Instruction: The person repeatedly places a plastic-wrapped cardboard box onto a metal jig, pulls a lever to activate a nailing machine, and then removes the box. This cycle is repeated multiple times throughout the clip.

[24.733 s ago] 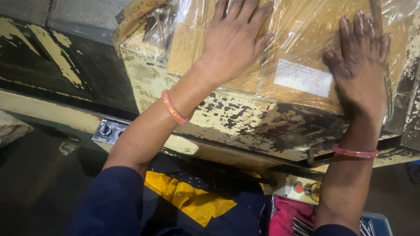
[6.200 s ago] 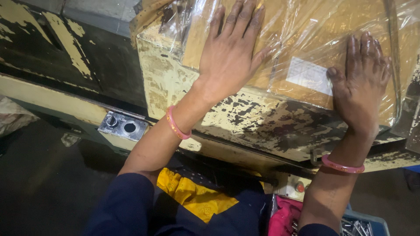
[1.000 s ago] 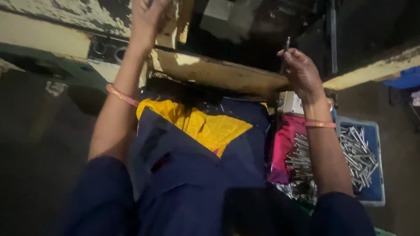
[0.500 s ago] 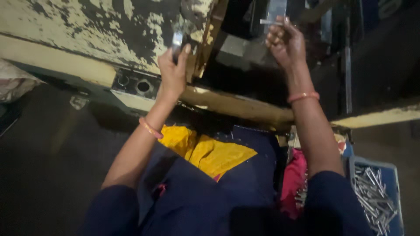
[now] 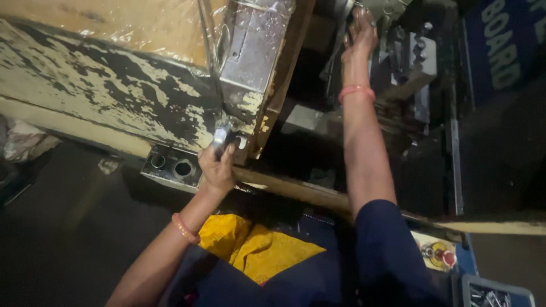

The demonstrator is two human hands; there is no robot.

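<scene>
The left hand (image 5: 217, 166) is gripping a small shiny metal handle (image 5: 223, 135) at the lower corner of the plastic-wrapped steel block (image 5: 250, 54), whose long axis is running up-frame, crowded against the chipped cream-painted machine edge (image 5: 102, 96). The right hand (image 5: 360, 33) is reaching deep among dark metal parts (image 5: 409, 51); I cannot tell its grip.

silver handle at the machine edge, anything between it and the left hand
Nothing visible does: the left hand is already closed around the silver handle at the chipped cream machine edge.
</scene>
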